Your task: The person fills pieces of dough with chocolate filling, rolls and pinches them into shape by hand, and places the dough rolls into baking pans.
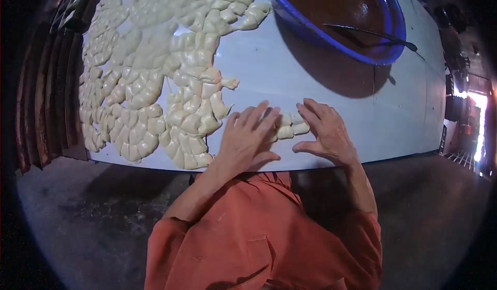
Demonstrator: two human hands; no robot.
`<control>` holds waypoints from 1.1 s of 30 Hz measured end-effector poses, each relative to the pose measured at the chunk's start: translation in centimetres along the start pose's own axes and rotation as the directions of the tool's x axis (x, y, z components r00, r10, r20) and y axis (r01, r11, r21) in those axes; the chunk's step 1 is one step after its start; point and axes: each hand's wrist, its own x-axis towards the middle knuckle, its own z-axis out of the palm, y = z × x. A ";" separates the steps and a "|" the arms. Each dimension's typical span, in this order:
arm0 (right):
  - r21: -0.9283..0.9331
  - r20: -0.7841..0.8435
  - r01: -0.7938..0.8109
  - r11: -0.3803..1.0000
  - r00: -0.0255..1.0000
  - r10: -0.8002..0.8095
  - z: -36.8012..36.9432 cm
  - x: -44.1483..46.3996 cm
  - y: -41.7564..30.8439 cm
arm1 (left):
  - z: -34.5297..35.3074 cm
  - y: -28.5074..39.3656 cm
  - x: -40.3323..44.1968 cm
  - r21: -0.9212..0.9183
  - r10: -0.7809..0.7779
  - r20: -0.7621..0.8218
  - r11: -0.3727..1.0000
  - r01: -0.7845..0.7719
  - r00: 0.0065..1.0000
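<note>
Shaping of pale dough on a white table (248, 77), seen from the head camera. At far left, dark ridged strips (49, 98) stand beside the table. Next comes a broad field of dough pieces (137, 132), glossy and plump, packed in curved rows that reach the near edge; this portion, by its regular form, may be judged shaped and laid out. The left hand (243, 140) lies just right of that field, fingers extended and thumb spread away from them, over the left end of a small dough group (286, 131). The group — two short rows of pieces on the table — sits between the hands, apart from the main field, and appears to be the portion in progress. The right hand (329, 137) is at its right end, fingers and thumb parted in a loose curve; neither hand is clamped, and whether the fingertips press the dough cannot be told. Beyond, toward upper right, a blue basin (375, 59) holds brown liquid (326, 0), a dark long-handled utensil (401, 41) resting across its rim. No unshaped dough is visible — how much remains cannot be judged.
</note>
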 end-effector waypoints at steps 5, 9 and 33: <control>-0.085 -0.060 0.191 0.978 0.979 -0.196 3.8 1.1 1.3 | -1.4 -1.5 -2.3 -0.023 -0.138 0.100 0.990 0.141 0.985; -0.109 -0.079 0.298 0.948 0.949 -0.307 5.2 2.4 1.3 | 0.8 -0.6 -1.4 -0.180 -0.180 0.116 0.964 0.198 0.977; 0.475 0.073 0.434 0.765 0.847 -0.526 -2.7 30.6 -31.4 | -34.9 -13.3 -18.3 0.004 0.082 -0.189 0.997 -0.082 0.979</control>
